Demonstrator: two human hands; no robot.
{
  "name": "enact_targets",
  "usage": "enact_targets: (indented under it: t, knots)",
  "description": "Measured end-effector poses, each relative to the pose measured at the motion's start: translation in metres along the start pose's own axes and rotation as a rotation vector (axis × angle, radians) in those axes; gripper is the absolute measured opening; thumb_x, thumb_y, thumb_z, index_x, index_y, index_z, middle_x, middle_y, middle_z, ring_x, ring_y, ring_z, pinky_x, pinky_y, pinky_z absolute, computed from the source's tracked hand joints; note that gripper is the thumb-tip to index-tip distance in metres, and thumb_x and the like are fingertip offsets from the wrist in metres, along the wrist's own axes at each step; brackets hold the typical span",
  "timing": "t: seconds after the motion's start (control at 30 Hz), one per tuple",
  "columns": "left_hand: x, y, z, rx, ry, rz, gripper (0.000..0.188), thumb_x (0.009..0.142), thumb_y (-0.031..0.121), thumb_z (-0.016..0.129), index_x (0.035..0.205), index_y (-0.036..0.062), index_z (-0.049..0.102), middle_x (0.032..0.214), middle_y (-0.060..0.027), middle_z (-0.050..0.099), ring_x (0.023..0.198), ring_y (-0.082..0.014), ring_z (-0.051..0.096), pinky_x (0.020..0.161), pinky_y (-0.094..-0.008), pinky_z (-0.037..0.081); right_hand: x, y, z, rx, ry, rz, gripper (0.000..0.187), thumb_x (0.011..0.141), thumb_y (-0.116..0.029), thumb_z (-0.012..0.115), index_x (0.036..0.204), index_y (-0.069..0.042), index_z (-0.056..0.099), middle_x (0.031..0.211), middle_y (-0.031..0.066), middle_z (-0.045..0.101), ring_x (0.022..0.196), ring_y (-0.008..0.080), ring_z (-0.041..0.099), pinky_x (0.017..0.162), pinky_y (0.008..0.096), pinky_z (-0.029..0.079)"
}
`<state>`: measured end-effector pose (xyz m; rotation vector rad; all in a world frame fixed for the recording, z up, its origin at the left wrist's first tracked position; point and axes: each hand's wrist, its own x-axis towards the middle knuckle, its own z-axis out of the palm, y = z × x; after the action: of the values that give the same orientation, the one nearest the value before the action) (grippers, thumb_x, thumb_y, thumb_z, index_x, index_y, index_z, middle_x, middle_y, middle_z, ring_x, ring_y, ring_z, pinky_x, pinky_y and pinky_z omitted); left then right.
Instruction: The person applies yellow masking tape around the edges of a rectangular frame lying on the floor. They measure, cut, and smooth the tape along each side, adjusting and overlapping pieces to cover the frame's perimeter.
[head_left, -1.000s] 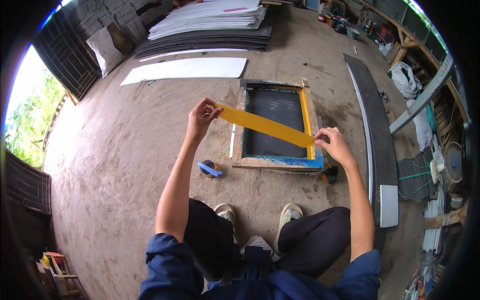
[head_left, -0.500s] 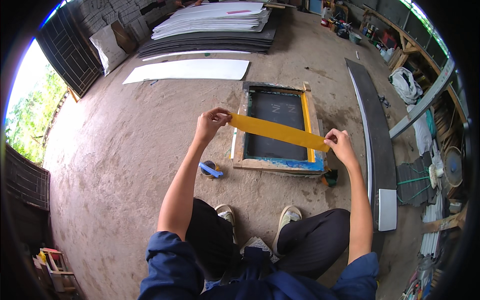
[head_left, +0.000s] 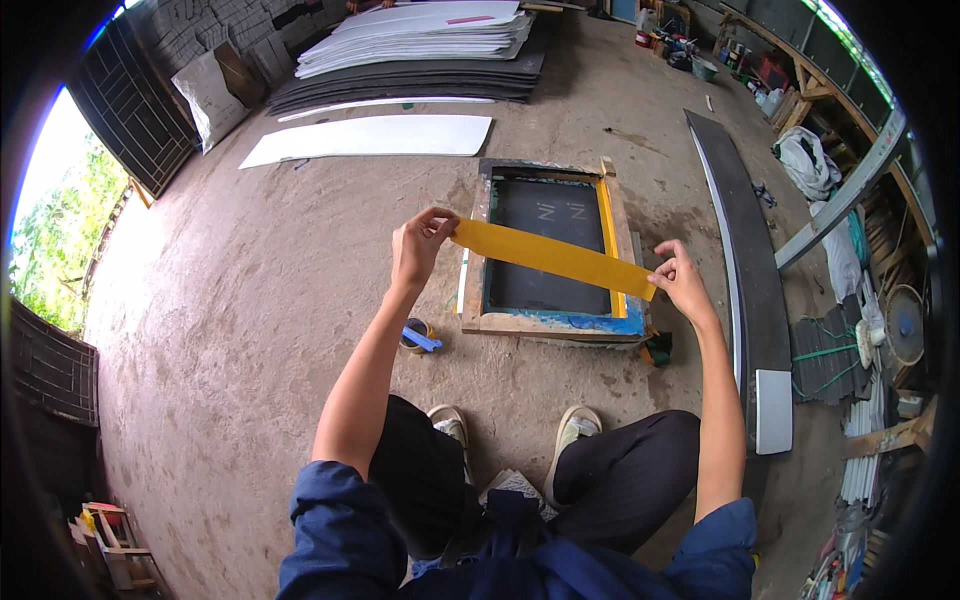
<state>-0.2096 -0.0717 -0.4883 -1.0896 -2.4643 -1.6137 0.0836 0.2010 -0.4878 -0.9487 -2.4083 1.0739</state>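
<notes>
A strip of yellow tape is stretched taut, slanting down to the right. My left hand pinches its left end between thumb and fingers. At the other end my right hand grips the tape low down, with the index finger raised off it. Beneath the strip lies a wooden screen frame, smeared with blue paint, around a dark panel with pale marks. Another yellow strip runs along the frame's right inner side. The tape hides part of the panel.
Left of the frame's near corner, a blue tool rests on a round dark container. White boards and a stack of sheets lie beyond. On the right are a long dark board and a fan.
The right index finger has lifted away from the tape, while the thumb side keeps its grip. The view has shifted slightly; the strip stays stretched above the frame.
</notes>
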Motion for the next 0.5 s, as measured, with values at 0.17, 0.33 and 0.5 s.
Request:
enact_targets:
  t: [0.17, 0.33, 0.5]
  knots:
    - [-0.0013, 0.0012, -0.0032, 0.016, 0.005, 0.046, 0.013, 0.080, 0.015, 0.071, 0.090, 0.0070, 0.073, 0.069, -0.0041, 0.068, 0.058, -0.0054, 0.057, 0.051, -0.0225, 0.043, -0.0038, 0.0073, 0.0004, -0.325, 0.062, -0.187, 0.014, 0.076, -0.013, 0.072, 0.087, -0.007, 0.065, 0.089, 0.0103, 0.061, 0.087, 0.0246, 0.053, 0.078, 0.0401, 0.045]
    - [-0.0033, 0.0004, -0.0039, -0.045, -0.003, 0.076, 0.013, 0.080, 0.014, 0.071, 0.091, 0.0071, 0.073, 0.070, -0.0036, 0.069, 0.059, -0.0053, 0.058, 0.053, -0.0222, 0.045, -0.0024, 0.0089, -0.0005, -0.261, 0.092, -0.213, 0.013, 0.074, -0.011, 0.072, 0.083, -0.005, 0.065, 0.082, 0.0090, 0.064, 0.084, 0.0243, 0.057, 0.080, 0.0385, 0.045]
    - [-0.0033, 0.0037, -0.0051, -0.047, -0.016, 0.073, 0.016, 0.080, 0.012, 0.070, 0.095, 0.0079, 0.073, 0.070, -0.0031, 0.069, 0.059, -0.0054, 0.059, 0.055, -0.0226, 0.047, 0.0010, 0.0077, -0.0037, -0.034, -0.028, -0.104, 0.010, 0.074, -0.004, 0.071, 0.080, -0.002, 0.063, 0.072, 0.0051, 0.066, 0.070, 0.0153, 0.062, 0.071, 0.0302, 0.047]
